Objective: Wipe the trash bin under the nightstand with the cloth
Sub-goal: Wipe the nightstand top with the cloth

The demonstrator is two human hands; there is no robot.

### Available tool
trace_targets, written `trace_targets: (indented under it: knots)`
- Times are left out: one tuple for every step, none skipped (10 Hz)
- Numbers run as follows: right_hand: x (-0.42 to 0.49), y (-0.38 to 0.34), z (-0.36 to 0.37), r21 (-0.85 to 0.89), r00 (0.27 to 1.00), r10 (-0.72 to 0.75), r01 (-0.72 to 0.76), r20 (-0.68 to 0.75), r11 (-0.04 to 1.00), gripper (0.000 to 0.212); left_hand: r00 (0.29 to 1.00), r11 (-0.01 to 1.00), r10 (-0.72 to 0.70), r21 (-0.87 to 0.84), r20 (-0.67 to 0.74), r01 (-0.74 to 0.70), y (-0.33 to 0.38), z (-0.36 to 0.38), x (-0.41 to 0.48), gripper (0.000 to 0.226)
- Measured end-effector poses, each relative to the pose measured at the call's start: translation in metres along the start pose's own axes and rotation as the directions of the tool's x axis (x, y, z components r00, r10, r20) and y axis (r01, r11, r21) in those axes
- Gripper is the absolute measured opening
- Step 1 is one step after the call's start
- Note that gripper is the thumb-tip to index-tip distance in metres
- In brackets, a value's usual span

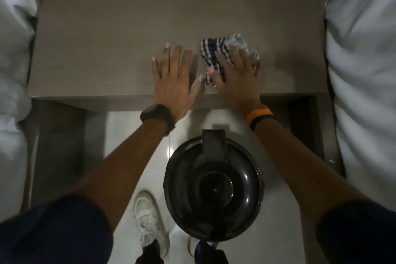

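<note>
The round black trash bin [213, 186] with its lid on stands on the pale floor in front of the nightstand [128, 34], between my forearms. On the nightstand top lies a crumpled dark-and-white striped cloth [211, 49]. My right hand [234, 79] rests on the cloth's near side with fingers spread over it; whether it grips the cloth I cannot tell. My left hand [173, 77] lies flat on the nightstand just left of the cloth, fingers apart and holding nothing.
White bedding flanks the nightstand on the left [12, 60] and right [364, 70]. My white shoe [147, 218] stands on the floor left of the bin. A dark recess [300, 122] opens under the nightstand at the right.
</note>
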State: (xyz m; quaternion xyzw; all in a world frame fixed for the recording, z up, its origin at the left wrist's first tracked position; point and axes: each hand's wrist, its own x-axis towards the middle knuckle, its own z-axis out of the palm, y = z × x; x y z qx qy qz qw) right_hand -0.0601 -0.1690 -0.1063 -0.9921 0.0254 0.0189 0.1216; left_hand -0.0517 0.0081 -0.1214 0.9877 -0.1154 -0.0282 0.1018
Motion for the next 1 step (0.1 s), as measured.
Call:
trace_targets:
  knots:
    - [0.007, 0.0092, 0.0234, -0.071, 0.999, -0.005, 0.009, 0.048, 0.997, 0.067, 0.971, 1.0, -0.015, 0.018, 0.24, 0.011, -0.0127, 0.0109, 0.0191, 0.075]
